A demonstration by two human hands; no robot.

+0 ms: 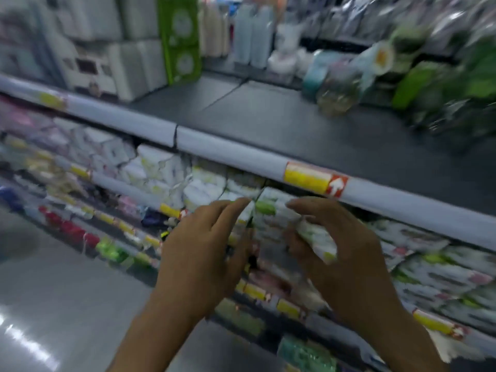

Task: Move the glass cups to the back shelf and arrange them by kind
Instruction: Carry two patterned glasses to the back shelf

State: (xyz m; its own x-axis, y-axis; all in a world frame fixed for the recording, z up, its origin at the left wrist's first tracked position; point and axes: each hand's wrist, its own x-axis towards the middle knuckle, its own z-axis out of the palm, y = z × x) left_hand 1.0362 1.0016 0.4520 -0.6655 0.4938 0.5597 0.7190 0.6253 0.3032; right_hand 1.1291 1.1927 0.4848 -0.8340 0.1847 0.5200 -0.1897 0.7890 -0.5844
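Observation:
The view is motion-blurred. My left hand point(204, 253) and my right hand point(341, 253) hover side by side below the front lip of a dark grey shelf point(268, 122), fingers curved and apart, nothing clearly held. A clear glass cup point(336, 96) stands on the right of that shelf, beside a teal cup-like item point(316, 73); their exact shapes are too blurred to tell. The shelf's middle is bare. Both hands are well in front of and below the cups.
White boxes point(107, 68) and a green pack point(179, 38) stand at the shelf's left, bottles point(252, 30) at the back, green wrapped goods point(442, 84) at right. Lower shelves hold white packets point(166, 170). A yellow price tag point(308, 177) marks the lip. Grey floor point(53, 304) lies at the left.

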